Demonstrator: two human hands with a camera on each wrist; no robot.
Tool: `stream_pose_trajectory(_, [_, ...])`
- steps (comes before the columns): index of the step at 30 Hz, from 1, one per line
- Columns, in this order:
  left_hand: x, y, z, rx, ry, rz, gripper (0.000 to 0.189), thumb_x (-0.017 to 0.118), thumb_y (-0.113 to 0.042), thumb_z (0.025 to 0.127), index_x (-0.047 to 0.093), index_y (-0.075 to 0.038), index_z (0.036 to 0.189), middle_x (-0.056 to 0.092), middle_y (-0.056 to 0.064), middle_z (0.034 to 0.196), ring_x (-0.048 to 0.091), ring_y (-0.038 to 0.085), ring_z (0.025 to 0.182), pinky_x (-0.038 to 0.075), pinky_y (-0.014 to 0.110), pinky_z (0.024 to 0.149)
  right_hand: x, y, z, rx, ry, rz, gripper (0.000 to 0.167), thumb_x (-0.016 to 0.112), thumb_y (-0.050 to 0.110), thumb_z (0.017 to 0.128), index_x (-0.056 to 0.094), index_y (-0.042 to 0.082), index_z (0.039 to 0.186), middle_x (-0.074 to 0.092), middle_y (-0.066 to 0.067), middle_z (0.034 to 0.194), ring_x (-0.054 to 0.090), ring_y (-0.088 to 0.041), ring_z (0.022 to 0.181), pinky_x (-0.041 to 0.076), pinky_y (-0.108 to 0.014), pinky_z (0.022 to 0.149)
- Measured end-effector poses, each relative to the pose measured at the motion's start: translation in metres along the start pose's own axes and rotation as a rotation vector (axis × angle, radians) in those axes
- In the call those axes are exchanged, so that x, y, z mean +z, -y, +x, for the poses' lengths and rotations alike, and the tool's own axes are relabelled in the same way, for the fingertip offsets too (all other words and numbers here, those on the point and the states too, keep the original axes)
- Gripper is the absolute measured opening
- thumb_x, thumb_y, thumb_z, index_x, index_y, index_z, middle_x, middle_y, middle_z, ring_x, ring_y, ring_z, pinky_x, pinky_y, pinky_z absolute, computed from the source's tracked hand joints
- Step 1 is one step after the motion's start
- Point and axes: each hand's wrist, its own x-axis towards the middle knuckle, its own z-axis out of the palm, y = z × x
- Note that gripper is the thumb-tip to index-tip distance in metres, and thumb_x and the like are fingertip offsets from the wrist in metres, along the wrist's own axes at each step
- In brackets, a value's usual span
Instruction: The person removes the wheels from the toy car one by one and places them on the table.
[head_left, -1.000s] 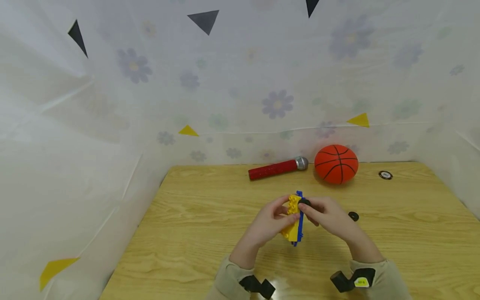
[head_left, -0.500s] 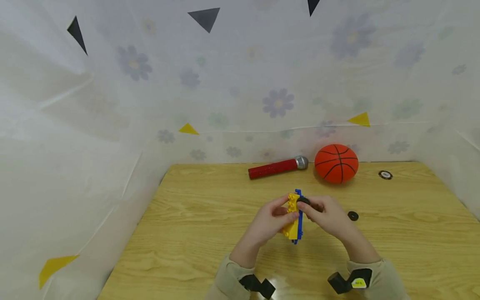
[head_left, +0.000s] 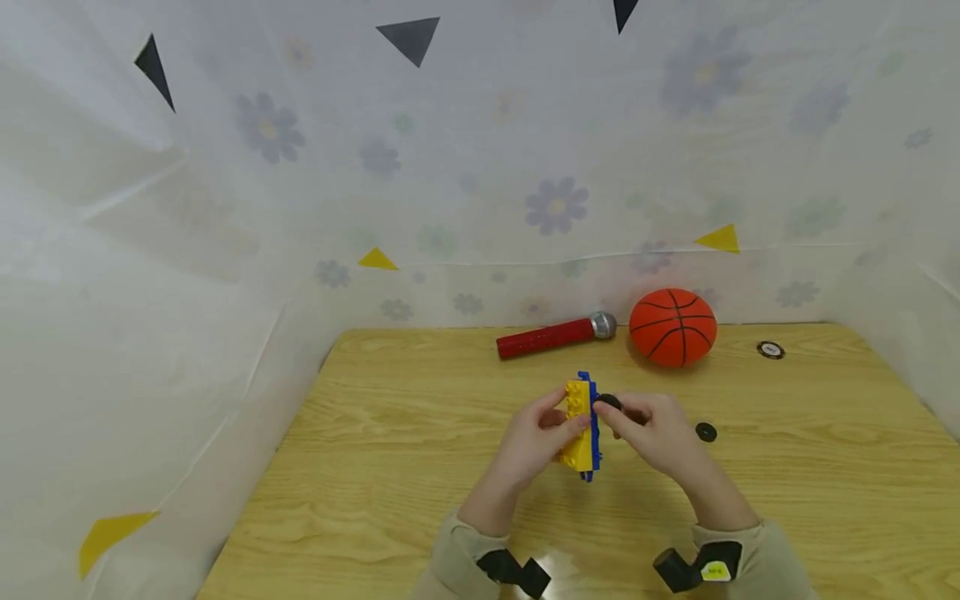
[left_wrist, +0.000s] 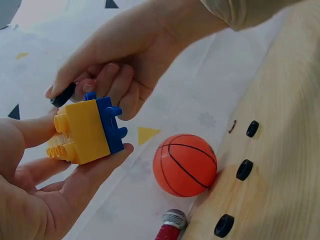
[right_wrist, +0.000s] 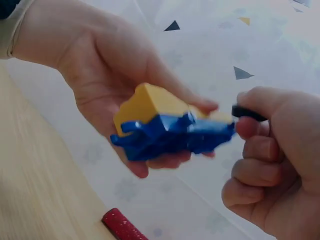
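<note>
My left hand [head_left: 534, 437] holds a toy vehicle body of building blocks [head_left: 579, 429] above the table, its yellow studded block on a blue base with small pegs. In the left wrist view the blue base [left_wrist: 111, 125] faces right, and fingers support the body from below. Between thumb and finger, my right hand [head_left: 660, 433] pinches a small black toy wheel [head_left: 610, 401], close to the far end of the blue base. Seen from the right wrist, the wheel [right_wrist: 248, 113] sits beside that end; whether they touch, I cannot tell. The right hand's other fingers are curled.
Loose black wheels [left_wrist: 244, 170] lie on the wooden table [head_left: 360, 467]; the head view shows just one wheel [head_left: 706, 432]. At the back are a red microphone [head_left: 551, 337], an orange ball with basketball lines [head_left: 672, 327] and a round black-and-white disc [head_left: 771, 350]. Flowered sheeting [head_left: 480, 208] surrounds the table.
The vehicle body has shifted slightly left and away, with the left hand. The wheel, which overlapped the body in the head view, now appears at its right edge. The right hand has barely moved.
</note>
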Motion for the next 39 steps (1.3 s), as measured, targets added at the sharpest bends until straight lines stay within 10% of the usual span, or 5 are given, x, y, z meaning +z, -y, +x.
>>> stream_pose_trajectory(10, [-0.007,-0.004,0.000,-0.046,-0.069,-0.035,0.064,0.066,-0.036,0.095,0.042,-0.019,0.151,0.067,0.009,0.116,0.067,0.013,0.088,0.061,0.030,0.075,-0.020,-0.005,0.000,0.168,0.022,0.181,0.037,0.049,0.018,0.105,0.054,0.002,0.072,0.040,0.005,0.056,0.035,-0.009,0.047,0.032,-0.028,0.042])
stream_pose_trajectory(21, [-0.010,-0.006,-0.001,-0.025,-0.065,-0.053,0.064,0.065,-0.036,0.096,0.040,-0.019,0.152,0.068,0.010,0.114,0.067,0.013,0.086,0.062,0.030,0.075,-0.030,-0.014,0.001,0.070,0.016,0.300,0.044,0.030,0.015,0.110,0.055,-0.008,0.082,0.050,0.003,0.064,0.043,-0.017,0.051,0.035,-0.033,0.044])
stream_pose_trajectory(39, [-0.012,-0.006,-0.001,-0.031,-0.081,-0.061,0.065,0.066,-0.036,0.095,0.041,-0.020,0.152,0.067,0.009,0.114,0.066,0.013,0.086,0.061,0.029,0.075,-0.067,-0.047,-0.002,0.150,-0.091,0.204,0.025,0.050,0.013,0.104,0.071,0.003,0.095,0.060,0.007,0.065,0.050,-0.015,0.054,0.040,-0.030,0.049])
